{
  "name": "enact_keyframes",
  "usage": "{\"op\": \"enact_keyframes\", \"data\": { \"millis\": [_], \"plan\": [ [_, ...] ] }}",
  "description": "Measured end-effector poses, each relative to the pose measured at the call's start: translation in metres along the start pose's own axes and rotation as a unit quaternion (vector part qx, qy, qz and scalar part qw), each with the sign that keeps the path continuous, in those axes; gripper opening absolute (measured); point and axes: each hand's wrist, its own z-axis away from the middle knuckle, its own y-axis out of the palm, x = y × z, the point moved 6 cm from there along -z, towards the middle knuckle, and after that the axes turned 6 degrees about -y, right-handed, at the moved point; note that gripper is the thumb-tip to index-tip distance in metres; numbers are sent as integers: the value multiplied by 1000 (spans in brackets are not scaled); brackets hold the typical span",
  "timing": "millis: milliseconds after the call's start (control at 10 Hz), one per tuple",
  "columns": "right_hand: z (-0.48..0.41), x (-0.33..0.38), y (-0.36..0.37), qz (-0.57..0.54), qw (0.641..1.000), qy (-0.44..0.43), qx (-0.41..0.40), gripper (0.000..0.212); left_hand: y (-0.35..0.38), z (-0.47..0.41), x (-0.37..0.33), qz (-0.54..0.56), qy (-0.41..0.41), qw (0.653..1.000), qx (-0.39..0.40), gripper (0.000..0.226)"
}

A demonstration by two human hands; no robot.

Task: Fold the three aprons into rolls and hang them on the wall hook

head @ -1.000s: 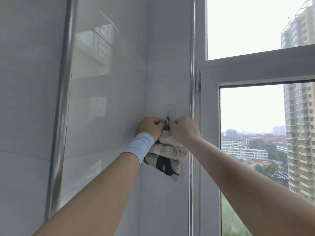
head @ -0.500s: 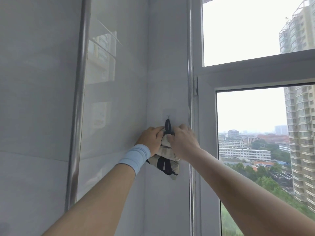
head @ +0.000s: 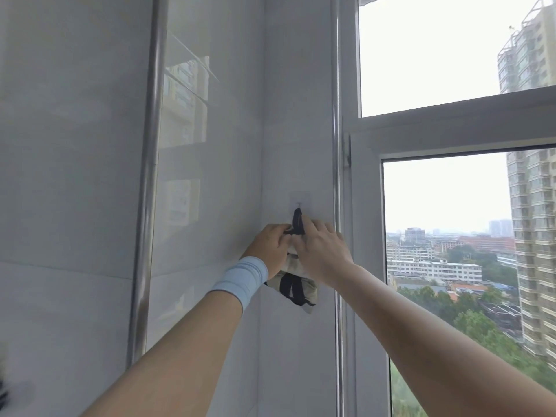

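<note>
The fingers of my left hand [head: 272, 248] are curled in, pinching the black strap [head: 297, 220] whose loop runs up to the wall hook [head: 298, 203]. My right hand [head: 322, 251] lays its fingers along the strap and over the top of the rolled apron [head: 301, 285]; I cannot tell whether they grip. The roll hangs against the tiled wall [head: 288, 145] just below the hook. A pale blue wristband [head: 242, 278] is on my left wrist, and the window frame [head: 365, 236] is just to the right.

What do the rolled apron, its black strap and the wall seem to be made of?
The rolled apron looks like soft matte beige cloth: it creases and bulges. The black strap is probably flat fabric tape: it bends freely. The wall seems glossy tile, maybe ceramic: it mirrors buildings.
</note>
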Motion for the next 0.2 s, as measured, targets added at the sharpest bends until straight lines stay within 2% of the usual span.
{"op": "enact_keyframes", "data": {
  "millis": [100,200],
  "plan": [
    [1,-1,-1,-15,1000,-2,17,53,-2,3,1,0,1,1000,-7,44],
    [-2,-4,-11,-63,998,10,-11,46,-14,3,-3,37,-3,999,-39,46]
  ]
}}
